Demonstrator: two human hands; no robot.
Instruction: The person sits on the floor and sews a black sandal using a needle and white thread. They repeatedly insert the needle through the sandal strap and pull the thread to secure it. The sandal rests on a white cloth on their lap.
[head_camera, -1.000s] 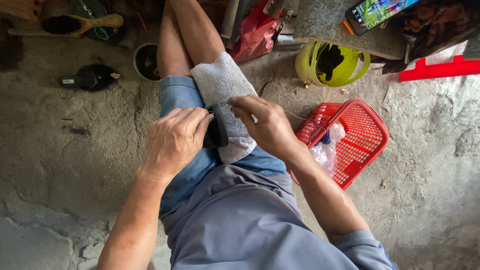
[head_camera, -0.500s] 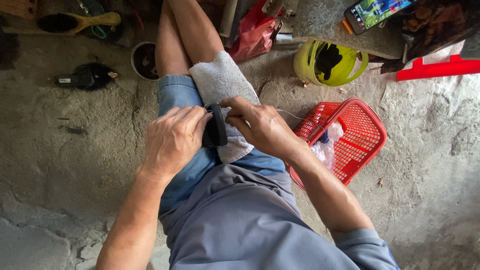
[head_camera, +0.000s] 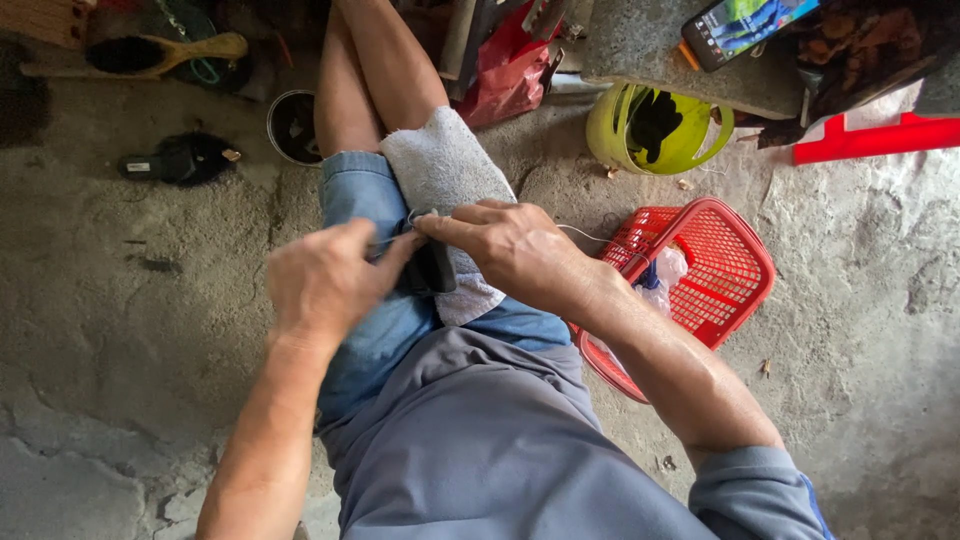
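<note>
Left hand (head_camera: 322, 280) and right hand (head_camera: 517, 255) pinched on small black object (head_camera: 437, 266) and thin wire (head_camera: 585, 233) over grey towel (head_camera: 440, 170) on lap; beyond, red basket (head_camera: 735, 275), yellow helmet (head_camera: 610, 125) on floor.

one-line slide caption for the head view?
Both hands, left hand and right hand, work a small dark object over a lap towel.
</note>
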